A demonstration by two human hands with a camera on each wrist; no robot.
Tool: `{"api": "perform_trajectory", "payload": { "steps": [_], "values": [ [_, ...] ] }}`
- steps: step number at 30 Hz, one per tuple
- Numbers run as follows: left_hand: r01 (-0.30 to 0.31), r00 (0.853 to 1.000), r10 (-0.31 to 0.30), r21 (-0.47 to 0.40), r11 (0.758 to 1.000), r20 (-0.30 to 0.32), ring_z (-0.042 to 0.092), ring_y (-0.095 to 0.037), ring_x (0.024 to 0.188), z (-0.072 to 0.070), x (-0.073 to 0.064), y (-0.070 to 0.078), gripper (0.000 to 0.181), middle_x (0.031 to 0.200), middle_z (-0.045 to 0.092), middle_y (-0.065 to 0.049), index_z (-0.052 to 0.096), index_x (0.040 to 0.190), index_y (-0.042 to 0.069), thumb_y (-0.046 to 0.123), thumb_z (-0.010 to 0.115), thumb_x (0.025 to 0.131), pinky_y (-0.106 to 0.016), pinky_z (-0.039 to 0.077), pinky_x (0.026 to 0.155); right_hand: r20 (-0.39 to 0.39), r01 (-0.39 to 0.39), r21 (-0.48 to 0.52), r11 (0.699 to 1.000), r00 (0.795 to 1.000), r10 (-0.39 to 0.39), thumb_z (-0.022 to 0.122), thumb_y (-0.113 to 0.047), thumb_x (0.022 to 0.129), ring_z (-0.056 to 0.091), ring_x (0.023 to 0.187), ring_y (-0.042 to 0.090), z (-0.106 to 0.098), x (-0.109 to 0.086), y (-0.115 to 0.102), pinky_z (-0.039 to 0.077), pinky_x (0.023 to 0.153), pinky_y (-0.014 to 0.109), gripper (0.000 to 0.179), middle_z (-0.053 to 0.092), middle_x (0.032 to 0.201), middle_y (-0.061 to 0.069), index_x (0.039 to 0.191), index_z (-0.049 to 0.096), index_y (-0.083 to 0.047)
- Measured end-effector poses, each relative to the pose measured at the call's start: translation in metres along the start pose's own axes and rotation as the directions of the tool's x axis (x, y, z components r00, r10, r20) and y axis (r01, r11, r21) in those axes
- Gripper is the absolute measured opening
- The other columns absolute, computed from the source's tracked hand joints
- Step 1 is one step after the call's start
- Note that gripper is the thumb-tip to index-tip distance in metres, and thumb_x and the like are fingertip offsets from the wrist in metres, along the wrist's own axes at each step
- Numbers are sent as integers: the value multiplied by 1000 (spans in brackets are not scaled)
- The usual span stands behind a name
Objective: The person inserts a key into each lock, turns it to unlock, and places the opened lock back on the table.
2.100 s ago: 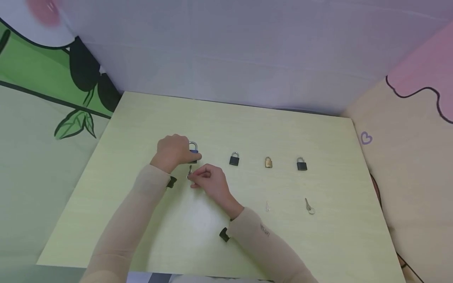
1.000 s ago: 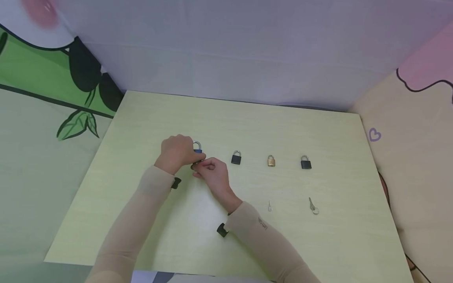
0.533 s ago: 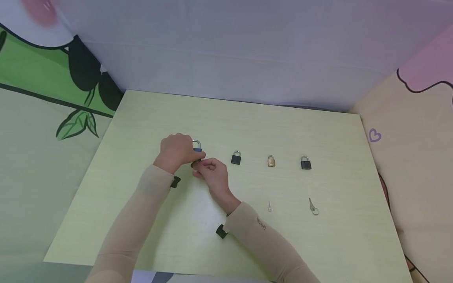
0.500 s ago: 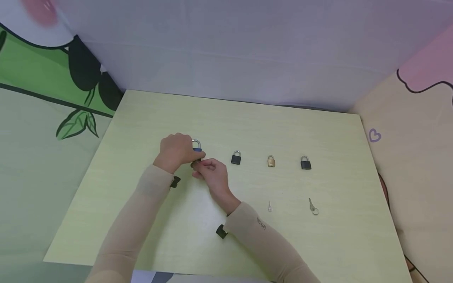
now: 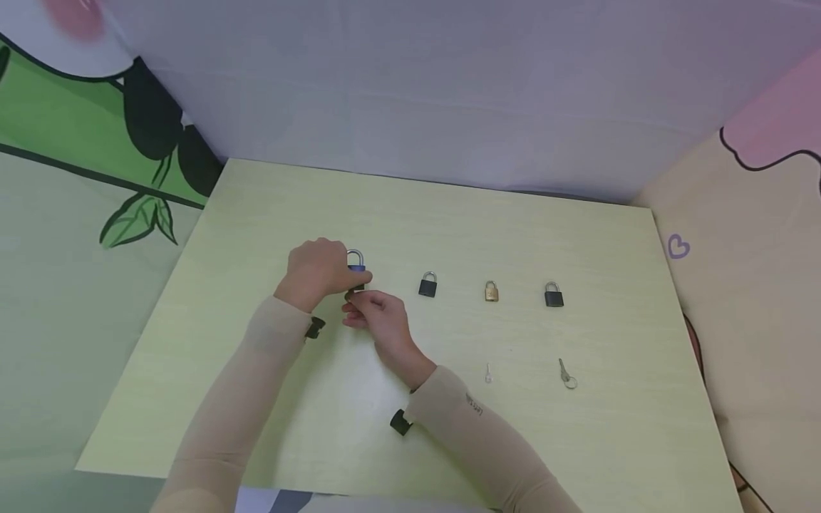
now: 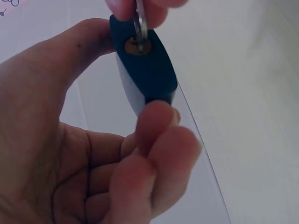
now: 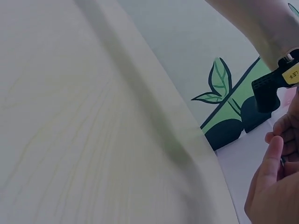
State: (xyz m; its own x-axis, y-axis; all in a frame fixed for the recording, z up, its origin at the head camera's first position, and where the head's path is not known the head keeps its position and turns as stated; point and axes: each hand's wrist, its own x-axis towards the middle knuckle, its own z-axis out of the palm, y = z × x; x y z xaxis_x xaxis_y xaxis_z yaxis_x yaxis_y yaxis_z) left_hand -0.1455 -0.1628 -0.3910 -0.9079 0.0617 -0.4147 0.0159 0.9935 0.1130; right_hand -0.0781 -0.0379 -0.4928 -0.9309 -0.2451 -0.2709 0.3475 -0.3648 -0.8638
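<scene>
Blue and black were the colours of the padlock in the left hand, over the left part of the surface. The thumb pressed one end and fingertips pressed the other, so its bottom faced the person. The right hand pinched a thin silver key, and the key's tip met the gold-coloured keyhole. How far in it went was too hard to tell.

To do this well, the key likely had to line up straight with the slot, and the left hand needed to hold tight so the lock did not tip. A soft push seemed best, and a small turn only once the key sat deep. Pushing too hard could have bent it.

As for writing, the right sleeve had small dark print near the cuff, too tiny to read. The black wrist camera on the left arm had a yellow label with dark marks, too blurry to make out. No name could be read on the gold padlock or the two black padlocks.
</scene>
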Motion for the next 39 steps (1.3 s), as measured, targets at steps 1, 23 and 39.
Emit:
{"api": "perform_trajectory", "payload": {
  "steps": [1,23,39],
  "values": [
    [-2,1000,2,-2,1000,-1,50,-21,59,0,0,0,43,66,53,-4,59,71,10,51,60,81,-34,41,51,1,-5,16,1000,1000,5,61,-1,97,70,85,33,0,0,0,57,77,37,23,70,88,14,110,65,18],
    [1,1000,-1,28,1000,13,51,-21,58,3,2,-1,49,64,50,-3,59,70,10,58,62,82,-33,40,51,26,79,-186,979,997,-76,70,-12,94,71,73,28,-6,0,0,58,70,37,24,70,87,23,100,68,11],
    [9,998,-12,38,999,63,44,-18,55,15,5,-8,53,61,43,-1,54,65,13,62,59,84,-32,34,51,365,378,-774,507,922,-131,66,-19,97,62,75,3,-32,-22,-33,51,71,22,12,69,84,-8,96,74,-11]
  ]
}}
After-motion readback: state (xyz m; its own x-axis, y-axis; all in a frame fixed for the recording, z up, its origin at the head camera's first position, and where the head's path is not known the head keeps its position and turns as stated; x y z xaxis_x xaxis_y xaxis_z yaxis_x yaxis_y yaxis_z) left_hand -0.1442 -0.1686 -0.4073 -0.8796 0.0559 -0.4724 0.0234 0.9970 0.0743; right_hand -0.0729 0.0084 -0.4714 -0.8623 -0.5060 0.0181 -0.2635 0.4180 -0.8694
